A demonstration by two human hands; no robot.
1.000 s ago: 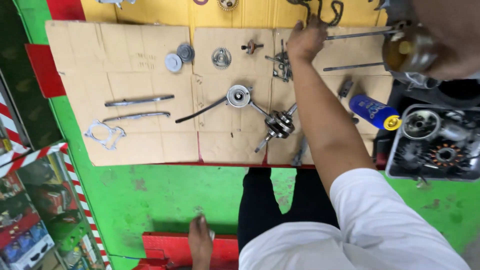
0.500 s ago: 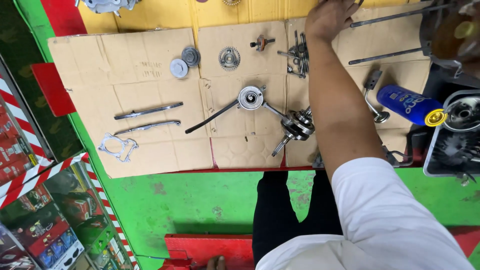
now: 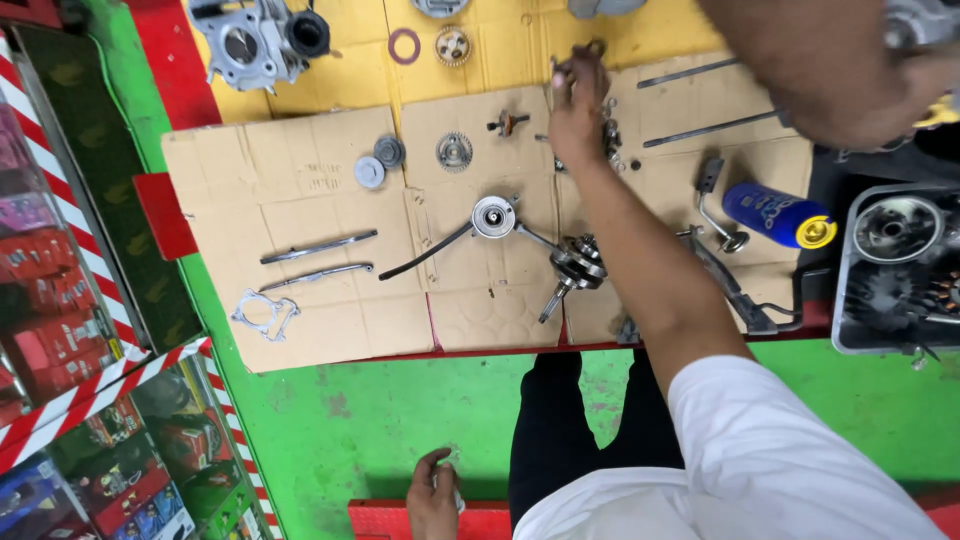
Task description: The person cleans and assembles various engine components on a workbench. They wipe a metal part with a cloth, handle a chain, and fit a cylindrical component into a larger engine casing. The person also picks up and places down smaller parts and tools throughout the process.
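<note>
My right hand (image 3: 578, 100) is stretched to the upper middle of the frame, fingers pinched narrow around a small dark metal link (image 3: 590, 50) just above the cluster of small fasteners (image 3: 610, 140) on the cardboard sheet (image 3: 300, 200). My left hand (image 3: 432, 497) rests low at the bottom centre on the red stool edge (image 3: 380, 520), curled around something small and pale that I cannot make out. What worries me: my forearm runs directly over the crankshaft (image 3: 578, 265) and close by the chain tensioner arm (image 3: 430, 250), so pulling the arm back low could sweep them across the cardboard; I judge the loose fasteners could scatter too if my wrist drops. The blue spray can (image 3: 775, 213) lies on its side at the right near the engine case (image 3: 900, 265) and could roll if bumped. Compared with half a second ago, my view has tilted so the cylinder block (image 3: 255, 40) at upper left now shows, and my left hand has come into sight.
</note>
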